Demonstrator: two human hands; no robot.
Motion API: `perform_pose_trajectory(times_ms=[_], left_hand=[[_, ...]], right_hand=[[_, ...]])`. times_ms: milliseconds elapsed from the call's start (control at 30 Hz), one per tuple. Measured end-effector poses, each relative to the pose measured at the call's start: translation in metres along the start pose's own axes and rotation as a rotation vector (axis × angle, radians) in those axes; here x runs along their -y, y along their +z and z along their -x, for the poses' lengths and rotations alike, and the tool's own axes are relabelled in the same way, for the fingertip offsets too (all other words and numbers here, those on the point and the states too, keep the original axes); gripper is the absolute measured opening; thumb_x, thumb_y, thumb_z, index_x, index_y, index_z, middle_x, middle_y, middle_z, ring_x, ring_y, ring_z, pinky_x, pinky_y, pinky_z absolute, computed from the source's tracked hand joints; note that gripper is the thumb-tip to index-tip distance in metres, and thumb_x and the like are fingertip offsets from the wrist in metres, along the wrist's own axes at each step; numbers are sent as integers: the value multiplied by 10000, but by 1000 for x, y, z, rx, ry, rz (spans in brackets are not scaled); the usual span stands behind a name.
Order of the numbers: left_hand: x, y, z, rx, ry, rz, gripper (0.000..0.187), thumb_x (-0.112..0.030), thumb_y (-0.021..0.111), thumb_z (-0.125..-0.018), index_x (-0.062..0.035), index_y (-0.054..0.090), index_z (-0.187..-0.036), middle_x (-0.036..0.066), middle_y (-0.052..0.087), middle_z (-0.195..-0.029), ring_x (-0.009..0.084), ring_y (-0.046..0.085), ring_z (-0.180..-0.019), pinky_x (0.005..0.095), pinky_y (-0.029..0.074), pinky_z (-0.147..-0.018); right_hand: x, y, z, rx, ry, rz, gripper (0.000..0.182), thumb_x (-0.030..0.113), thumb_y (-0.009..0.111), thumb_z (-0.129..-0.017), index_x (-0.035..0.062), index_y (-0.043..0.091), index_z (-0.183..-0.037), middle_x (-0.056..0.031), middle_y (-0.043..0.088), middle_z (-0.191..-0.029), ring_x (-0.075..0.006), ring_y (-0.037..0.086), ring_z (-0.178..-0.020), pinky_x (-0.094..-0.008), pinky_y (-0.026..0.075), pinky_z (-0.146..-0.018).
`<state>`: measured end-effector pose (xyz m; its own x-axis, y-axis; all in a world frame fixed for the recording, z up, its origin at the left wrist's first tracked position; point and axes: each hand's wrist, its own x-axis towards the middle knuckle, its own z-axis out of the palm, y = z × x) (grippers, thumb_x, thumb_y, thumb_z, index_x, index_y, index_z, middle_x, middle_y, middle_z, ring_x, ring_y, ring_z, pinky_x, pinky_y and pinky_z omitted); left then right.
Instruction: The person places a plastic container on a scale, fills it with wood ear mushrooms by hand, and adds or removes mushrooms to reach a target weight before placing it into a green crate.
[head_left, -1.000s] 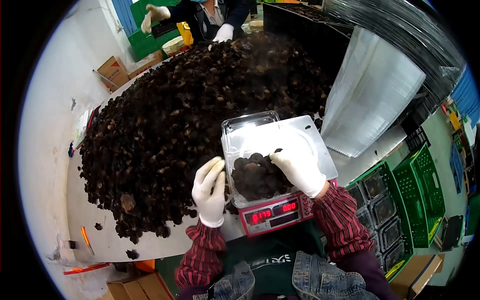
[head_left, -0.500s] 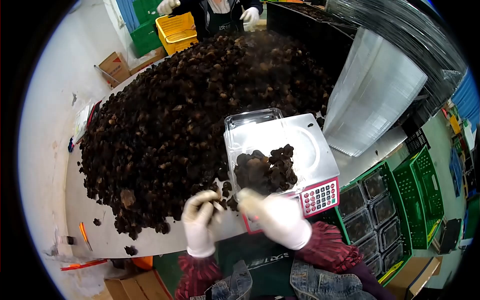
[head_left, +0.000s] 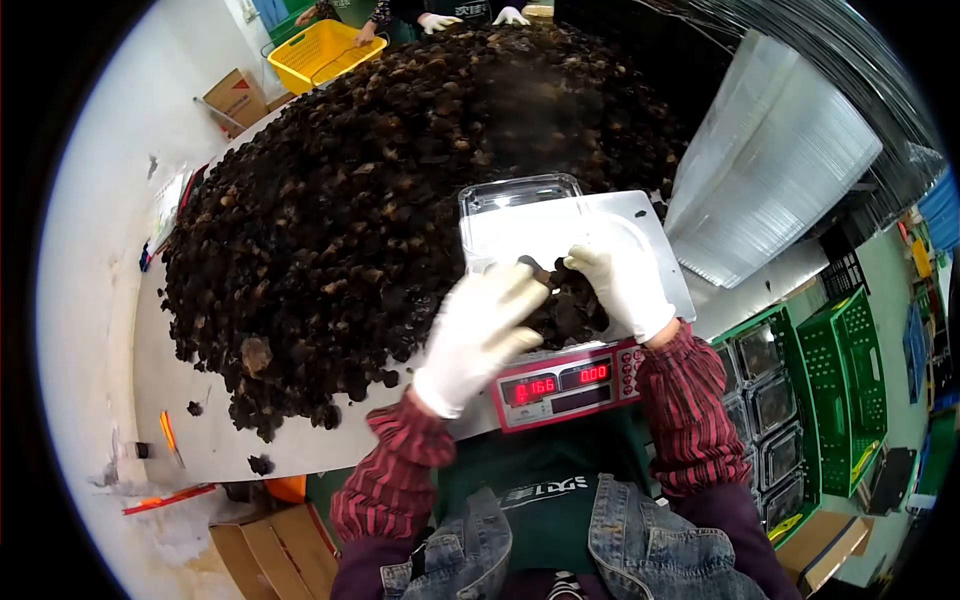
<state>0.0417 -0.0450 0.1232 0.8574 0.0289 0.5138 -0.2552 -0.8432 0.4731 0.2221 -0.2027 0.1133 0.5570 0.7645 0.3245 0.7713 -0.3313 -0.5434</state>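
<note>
Clear plastic clamshell tray (head_left: 515, 215), lid open toward 12 o'clock, resting flat on a red-fronted scale (head_left: 560, 385). Dark, wrinkled dried mushrooms (head_left: 565, 310) fill its near half, at 6 o'clock of the tray; the far half shows bare.

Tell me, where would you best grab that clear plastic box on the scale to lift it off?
Probably by its two long side walls, coming from above. The clear box lies open-topped on the scale, its dark pieces heaped at the near end under the left hand and right hand, so the far rim is free.
</note>
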Motion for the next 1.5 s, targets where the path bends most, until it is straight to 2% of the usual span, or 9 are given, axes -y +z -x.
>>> perform_pose_trajectory(times_ms=[133, 333, 467, 733, 933, 1067, 1233, 1367, 1500], left_hand=[[3, 3, -4, -68, 25, 20, 435, -226, 722, -797, -108, 654, -1210, 134, 568, -1316, 316, 502, -1242, 430, 355, -1067], [96, -11, 66, -134, -582, -144, 276, -61, 672, -810, -55, 683, -1086, 103, 653, -1059, 261, 619, -1020, 312, 504, -855], [127, 9, 83, 113, -351, -626, 259, -171, 717, -754, -96, 702, -1001, 49, 638, -934, 272, 586, -904, 369, 479, -780], [47, -20, -4, -634, -301, 153, 176, 62, 666, -823, -20, 703, -974, 91, 677, -979, 168, 638, -891, 271, 509, -783], [1, 18, -46, 10, 143, 33, 228, -97, 712, -799, -51, 697, -1022, 85, 686, -1036, 250, 649, -945, 338, 503, -864], [28, -4, -48, -354, -142, -19, 258, -130, 708, -828, -35, 692, -1068, 132, 698, -917, 253, 671, -857, 315, 518, -753], [114, 11, -51, -59, -801, 267, 580, -110, 616, -839, -151, 487, -1404, 77, 650, -743, 143, 607, -654, 283, 497, -660], [76, 2, -45, -549, -517, 780, 604, -21, 532, -936, -75, 306, -1494, 92, 658, -1072, 138, 602, -977, 274, 479, -873], [46, -14, 16, -374, -53, 392, 414, -353, 490, -1005, 12, 677, -1059, 131, 660, -1081, 166, 611, -955, 313, 506, -827]], right_hand=[[-4, -15, 9, -371, -121, -155, 247, 70, 642, -884, -6, 664, -1118, -117, 706, -1031, -190, 664, -898, -293, 516, -787], [-11, -42, 68, -478, 514, -288, 228, 142, 596, -961, -10, 671, -1113, -36, 697, -955, -38, 523, -599, -186, 445, -537], [-24, -24, 84, -455, 578, -384, 222, 160, 615, -951, -8, 681, -1080, -8, 670, -859, -14, 432, -499, -173, 371, -451], [-14, -23, 84, -439, 496, -352, 192, 120, 609, -948, -12, 689, -1063, 3, 653, -812, -11, 434, -521, -180, 377, -469], [3, -17, 87, -344, 384, -191, 201, 112, 616, -928, -24, 674, -1065, -159, 712, -920, -180, 685, -811, -279, 518, -748], [5, -15, 97, -304, 545, -307, 208, 124, 606, -944, -38, 668, -1059, -114, 710, -831, -114, 630, -670, -259, 504, -631], [22, -2, 92, -241, 563, -444, 401, 308, 526, -1002, -62, 621, -1123, -68, 628, -667, -83, 535, -479, -239, 424, -468], [25, -10, 89, -144, 619, -597, 714, 540, 316, -1015, -99, 530, -1250, -16, 529, -565, -81, 501, -498, -204, 388, -517], [17, -12, 89, -72, 585, -809, 868, 638, 176, -982, -109, 481, -1302, -26, 552, -589, -90, 540, -569, -196, 399, -552]])
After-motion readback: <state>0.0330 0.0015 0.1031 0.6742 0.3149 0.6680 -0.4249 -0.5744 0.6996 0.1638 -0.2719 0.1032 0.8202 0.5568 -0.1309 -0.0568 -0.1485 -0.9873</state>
